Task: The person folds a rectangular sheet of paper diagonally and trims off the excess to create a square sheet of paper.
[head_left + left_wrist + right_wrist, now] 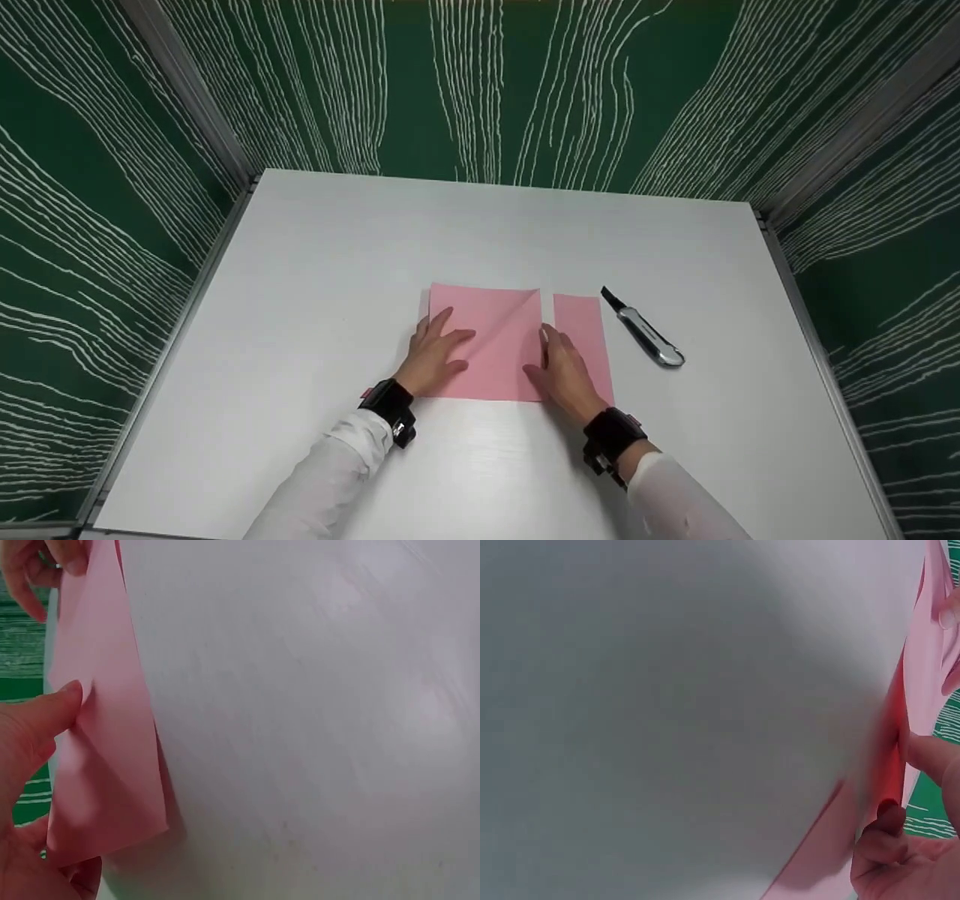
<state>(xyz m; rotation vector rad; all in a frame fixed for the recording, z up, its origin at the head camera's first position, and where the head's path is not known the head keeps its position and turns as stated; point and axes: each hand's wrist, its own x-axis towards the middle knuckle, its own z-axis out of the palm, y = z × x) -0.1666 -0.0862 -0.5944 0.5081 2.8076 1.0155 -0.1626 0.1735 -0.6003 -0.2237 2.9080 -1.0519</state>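
A pink paper sheet (487,307) lies on the white table with a diagonal crease at its upper right. My left hand (433,360) rests spread at its left side, with thumb and index finger on the paper and other fingers by the left edge. At the right edge, my right hand (566,375) pinches the paper; the right wrist view shows the thumb (930,754) on top and curled fingers (885,844) below the raised edge. Partly beneath the right hand lies a narrow pink paper strip (581,319), separated from the larger sheet by a gap.
A utility knife (649,337) with a dark blade and grey handle lies to the right of the strip. The white table (337,247) has metal frame rails along its sides. Green walls (409,90) with wavy white lines surround it.
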